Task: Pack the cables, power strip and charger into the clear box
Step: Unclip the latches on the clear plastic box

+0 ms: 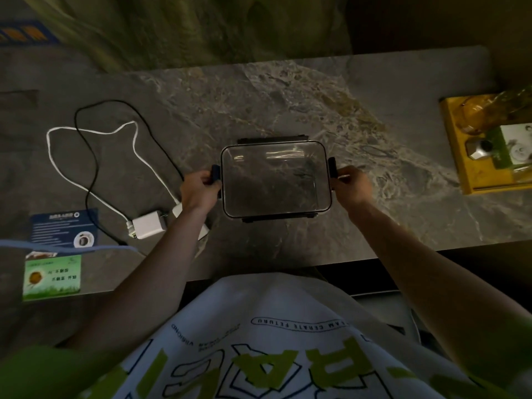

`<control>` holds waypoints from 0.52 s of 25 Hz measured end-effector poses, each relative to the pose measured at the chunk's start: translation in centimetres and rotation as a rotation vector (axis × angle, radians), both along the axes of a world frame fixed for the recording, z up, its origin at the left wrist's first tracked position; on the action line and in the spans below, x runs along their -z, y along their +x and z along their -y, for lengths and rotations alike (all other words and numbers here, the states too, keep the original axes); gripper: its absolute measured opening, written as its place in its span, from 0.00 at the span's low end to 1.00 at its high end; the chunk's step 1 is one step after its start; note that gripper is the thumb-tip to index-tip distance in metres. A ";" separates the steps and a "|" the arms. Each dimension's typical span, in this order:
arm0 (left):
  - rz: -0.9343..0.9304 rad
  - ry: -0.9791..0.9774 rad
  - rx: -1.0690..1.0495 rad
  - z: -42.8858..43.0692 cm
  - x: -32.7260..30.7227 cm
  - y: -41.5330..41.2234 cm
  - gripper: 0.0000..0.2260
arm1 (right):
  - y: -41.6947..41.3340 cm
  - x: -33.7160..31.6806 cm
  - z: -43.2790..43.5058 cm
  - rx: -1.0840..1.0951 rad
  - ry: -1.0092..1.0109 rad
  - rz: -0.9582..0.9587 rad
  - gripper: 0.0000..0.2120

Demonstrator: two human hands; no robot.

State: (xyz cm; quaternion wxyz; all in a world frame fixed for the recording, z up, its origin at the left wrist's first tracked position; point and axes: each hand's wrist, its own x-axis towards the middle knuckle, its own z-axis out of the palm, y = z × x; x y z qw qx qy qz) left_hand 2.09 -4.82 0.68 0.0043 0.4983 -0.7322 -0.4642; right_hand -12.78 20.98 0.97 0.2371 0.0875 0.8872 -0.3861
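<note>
Hands first. Left hand has its fingers curled on the black left clip of the clear box, thumb and fingers pinching it. Right hand does the same at the black right clip. Box sits flat near the front middle of the counter, with more black clips along its far and near edges. Nothing visible inside; the stone shows through.

Left of the box, a white block that looks like the power strip is mostly hidden under the left forearm. Just beside it lies the white charger, with a white cable plugged in and looping away to the left. Black cable loops over the same patch and crosses the white one.

Further left, near the front edge: blue leaflet and green card, print too small to read.

Counter is grey veined stone. Yellow tray on the far right is cut off by the frame, its contents hard to make out.

Room is dim. Behind the counter, blurred greenish shapes, not identifiable. White shirt with green lettering fills the bottom.
</note>
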 end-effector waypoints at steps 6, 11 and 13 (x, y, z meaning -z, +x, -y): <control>-0.053 -0.022 -0.034 -0.4 -1.2 -0.5 0.09 | 0.1 -1.1 0.1 0.031 -0.077 -0.075 0.01; -0.138 -0.054 -0.065 -0.1 -3.0 -1.5 0.09 | -0.1 -2.2 0.1 0.052 -0.193 -0.127 0.06; -0.178 -0.074 -0.054 -0.1 -3.9 -2.0 0.10 | -0.1 -2.5 0.0 0.062 -0.214 -0.160 0.07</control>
